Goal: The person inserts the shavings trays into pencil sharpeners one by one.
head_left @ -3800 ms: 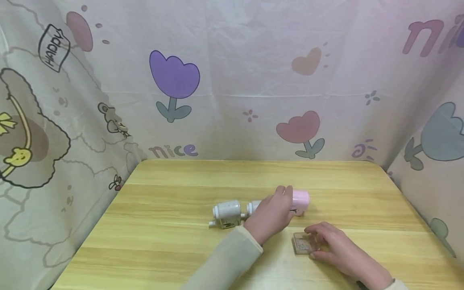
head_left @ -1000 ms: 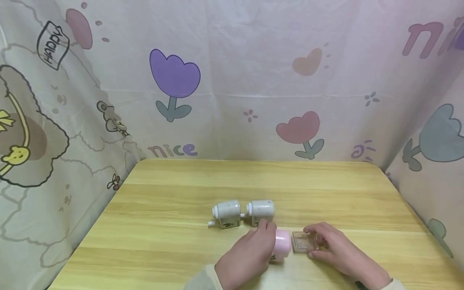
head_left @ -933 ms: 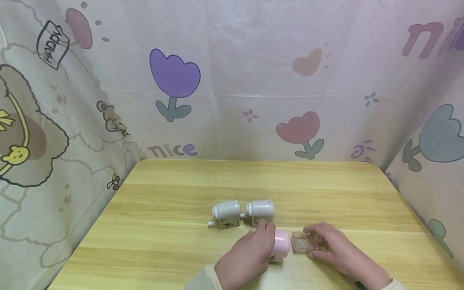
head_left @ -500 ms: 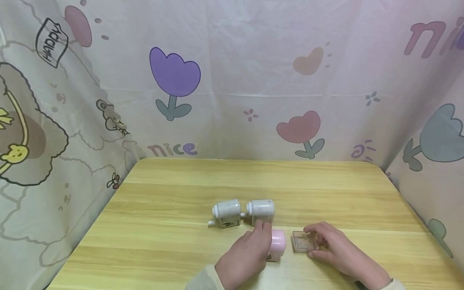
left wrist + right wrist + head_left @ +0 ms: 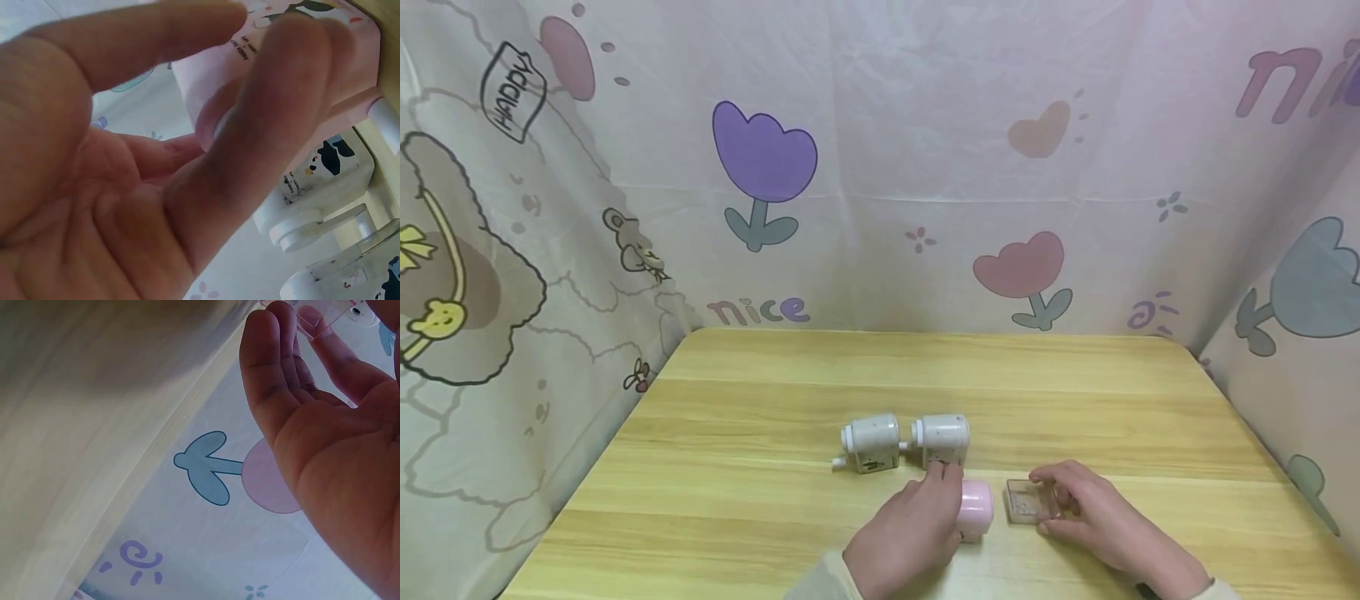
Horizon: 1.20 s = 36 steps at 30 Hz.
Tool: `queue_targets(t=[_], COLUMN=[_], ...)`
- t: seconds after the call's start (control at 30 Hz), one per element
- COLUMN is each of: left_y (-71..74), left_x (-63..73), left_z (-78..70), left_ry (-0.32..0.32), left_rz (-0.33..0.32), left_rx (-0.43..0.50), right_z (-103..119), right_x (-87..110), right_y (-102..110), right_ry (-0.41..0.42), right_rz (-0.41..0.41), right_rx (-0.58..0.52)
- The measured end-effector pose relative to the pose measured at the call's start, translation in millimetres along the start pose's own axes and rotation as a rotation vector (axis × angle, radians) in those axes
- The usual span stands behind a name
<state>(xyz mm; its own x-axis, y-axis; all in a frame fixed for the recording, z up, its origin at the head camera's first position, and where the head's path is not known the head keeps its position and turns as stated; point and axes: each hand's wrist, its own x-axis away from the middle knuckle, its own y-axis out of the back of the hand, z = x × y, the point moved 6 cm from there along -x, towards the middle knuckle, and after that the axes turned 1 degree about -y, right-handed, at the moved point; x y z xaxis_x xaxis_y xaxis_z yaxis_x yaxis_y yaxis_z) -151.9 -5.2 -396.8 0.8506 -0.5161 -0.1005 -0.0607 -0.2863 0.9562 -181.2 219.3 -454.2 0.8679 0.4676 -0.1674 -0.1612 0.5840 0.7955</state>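
A pink crank pencil sharpener [image 5: 976, 506] is gripped by my left hand [image 5: 910, 529], near the middle front of the table. The left wrist view shows the thumb and fingers around its pink body [image 5: 362, 59], which carries a dark print; a white crank knob [image 5: 386, 124] sticks out at its side. Just right of it lies a small clear shavings drawer [image 5: 1024, 503], with bits visible inside. My right hand [image 5: 1097, 517] pinches the drawer's right end between thumb and fingers. In the right wrist view, only part of the clear drawer [image 5: 331, 311] shows, at the top edge.
Behind the left hand, two whitish crank sharpeners stand side by side, the left one [image 5: 874, 440] and the right one [image 5: 946, 433]. The wood-grain table [image 5: 737, 500] is bordered by a printed curtain [image 5: 880, 167] at the back and both sides.
From the back right, my left hand has brought the pink pencil sharpener nearer and left, then shifted it slightly left, widening its gap from the drawer. The right hand has stayed in place.
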Motion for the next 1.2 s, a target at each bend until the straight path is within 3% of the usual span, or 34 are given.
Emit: queue_targets(t=[0.27, 0.93, 1.2], left_y=[1.0, 1.6, 0.3], left_x=[-0.4, -2.9, -5.5], left_z=[0.1, 1.3, 4.6], left_ry=[-0.050, -0.083, -0.041], left_rz=[-0.021, -0.069, -0.060], left_rx=[-0.059, -0.055, -0.045], right_z=[-0.8, 0.7, 0.5], right_x=[-0.6, -1.0, -0.6], right_y=[-1.1, 0.1, 0.2], right_ry=[-0.004, 0.001, 0.028], right_rz=[0.017, 0.004, -0.023], right_rx=[-0.030, -0.008, 0.011])
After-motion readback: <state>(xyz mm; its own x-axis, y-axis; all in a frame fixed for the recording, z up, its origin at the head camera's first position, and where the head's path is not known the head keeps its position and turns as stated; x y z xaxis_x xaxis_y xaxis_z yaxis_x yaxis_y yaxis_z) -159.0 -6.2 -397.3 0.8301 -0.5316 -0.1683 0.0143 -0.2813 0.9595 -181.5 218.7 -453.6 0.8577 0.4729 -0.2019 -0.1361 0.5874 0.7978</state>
